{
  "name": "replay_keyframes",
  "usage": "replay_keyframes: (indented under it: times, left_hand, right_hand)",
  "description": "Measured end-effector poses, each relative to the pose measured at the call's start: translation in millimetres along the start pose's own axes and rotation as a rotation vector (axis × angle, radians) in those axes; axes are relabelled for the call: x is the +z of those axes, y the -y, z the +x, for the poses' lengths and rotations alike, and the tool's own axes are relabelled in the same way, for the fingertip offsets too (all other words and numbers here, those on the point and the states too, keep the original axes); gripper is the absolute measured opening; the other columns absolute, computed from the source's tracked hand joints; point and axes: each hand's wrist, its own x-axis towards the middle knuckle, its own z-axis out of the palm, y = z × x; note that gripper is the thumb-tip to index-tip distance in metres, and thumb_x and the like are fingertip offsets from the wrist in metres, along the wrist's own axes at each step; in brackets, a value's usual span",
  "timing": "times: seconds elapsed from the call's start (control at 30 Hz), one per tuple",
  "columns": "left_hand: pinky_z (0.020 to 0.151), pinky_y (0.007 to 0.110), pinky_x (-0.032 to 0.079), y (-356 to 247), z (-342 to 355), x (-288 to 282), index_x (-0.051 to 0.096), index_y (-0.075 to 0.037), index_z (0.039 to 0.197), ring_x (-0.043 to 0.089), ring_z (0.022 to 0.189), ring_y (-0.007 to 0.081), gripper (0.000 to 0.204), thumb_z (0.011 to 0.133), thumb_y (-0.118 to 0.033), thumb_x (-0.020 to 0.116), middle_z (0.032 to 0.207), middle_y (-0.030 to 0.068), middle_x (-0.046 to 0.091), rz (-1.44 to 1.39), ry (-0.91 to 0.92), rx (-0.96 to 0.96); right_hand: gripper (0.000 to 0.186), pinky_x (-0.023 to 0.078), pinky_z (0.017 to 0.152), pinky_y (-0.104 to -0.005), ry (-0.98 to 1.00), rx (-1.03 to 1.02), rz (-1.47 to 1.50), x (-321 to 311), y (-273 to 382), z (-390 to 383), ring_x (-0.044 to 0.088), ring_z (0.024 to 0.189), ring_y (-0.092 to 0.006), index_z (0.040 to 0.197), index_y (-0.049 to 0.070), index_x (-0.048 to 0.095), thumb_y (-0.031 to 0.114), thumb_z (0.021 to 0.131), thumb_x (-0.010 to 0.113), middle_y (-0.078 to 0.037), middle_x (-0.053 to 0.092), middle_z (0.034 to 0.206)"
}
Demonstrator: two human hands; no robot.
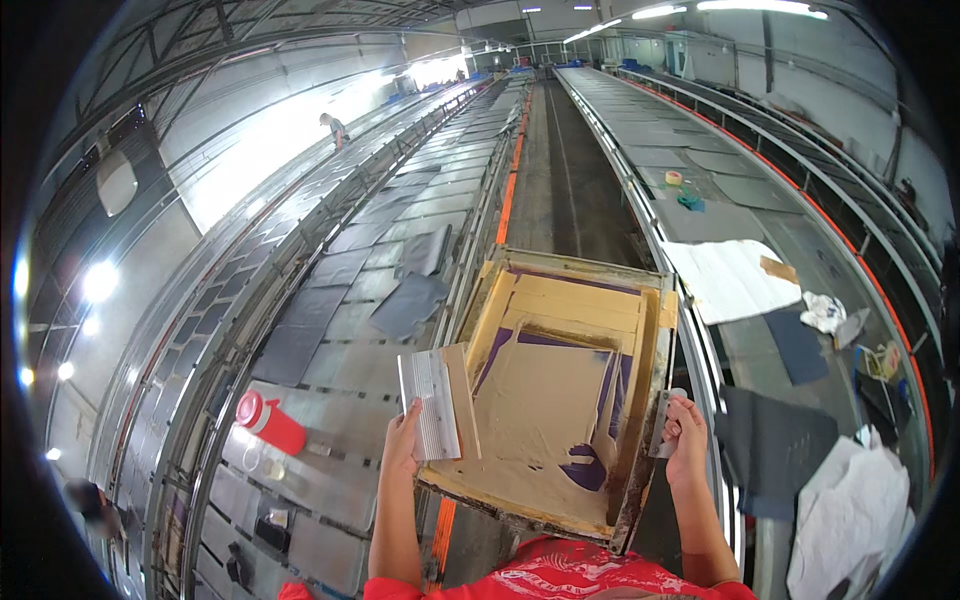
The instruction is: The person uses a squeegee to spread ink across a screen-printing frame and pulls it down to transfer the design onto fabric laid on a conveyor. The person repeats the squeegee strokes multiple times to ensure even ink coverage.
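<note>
Before me a screen-printing frame (638, 468) with worn wooden sides rests tilted between two long tables. Grey-beige ink (530, 400) coats much of its mesh, and purple mesh shows at the edges and in a patch lower right. My left hand (401, 440) is closed on a squeegee (428, 400) with a ridged aluminium handle; its ink-smeared blade side faces the frame, over the left edge. At the right side my right hand (686, 437) grips a small flat metal scraper (661, 424), close beside the outer edge of the frame.
A red jug (270, 423) stands on the left table, near dark fabric pieces (412, 303). The right table holds white sheeting (730, 278), a tape roll (673, 178), dark cloth (775, 450) and crumpled white material (850, 515). A person (335, 130) stands far left. An aisle (575, 170) runs ahead.
</note>
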Motion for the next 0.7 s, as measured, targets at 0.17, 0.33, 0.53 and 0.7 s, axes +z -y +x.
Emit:
replay_keyframes:
  times: [0.17,0.33,0.53,0.7]
  left_hand:
    - [0.080,0.040,0.057,-10,120,79,0.060,0.008,0.120,0.070,0.092,0.0235,0.064,0.090,-0.047,0.074,0.109,0.0135,0.069,0.078,-0.081,0.008]
    - [0.079,0.039,0.058,-41,209,135,0.061,0.008,0.119,0.071,0.090,0.0235,0.064,0.090,-0.048,0.074,0.107,0.0143,0.070,0.083,-0.153,0.052]
    - [0.078,0.039,0.059,-22,282,179,0.063,0.004,0.117,0.072,0.089,0.0225,0.057,0.092,-0.047,0.072,0.106,0.0105,0.071,-0.071,-0.239,-0.008]
    - [0.078,0.039,0.059,-21,381,219,0.064,0.003,0.115,0.071,0.093,0.0226,0.055,0.092,-0.046,0.072,0.105,0.0100,0.070,-0.067,-0.260,0.015]
  right_hand:
    - [0.007,0.030,0.058,-0.0229,-0.012,-0.045,-0.020,31,4,138,0.036,0.060,-0.0028,0.101,0.009,0.060,0.015,0.098,0.063,0.008,0.043,0.072]
    - [0.006,0.030,0.058,-0.0230,0.092,-0.029,-0.003,86,22,271,0.037,0.061,-0.0034,0.098,0.010,0.059,0.015,0.098,0.063,0.007,0.044,0.075]
    - [0.010,0.033,0.056,-0.0208,0.167,0.047,-0.038,116,14,401,0.039,0.061,-0.0029,0.104,0.009,0.061,0.014,0.096,0.064,0.005,0.048,0.077]
    - [0.008,0.033,0.056,-0.0209,0.213,0.100,-0.079,157,5,517,0.038,0.061,-0.0028,0.101,0.010,0.061,0.016,0.096,0.065,0.006,0.049,0.078]
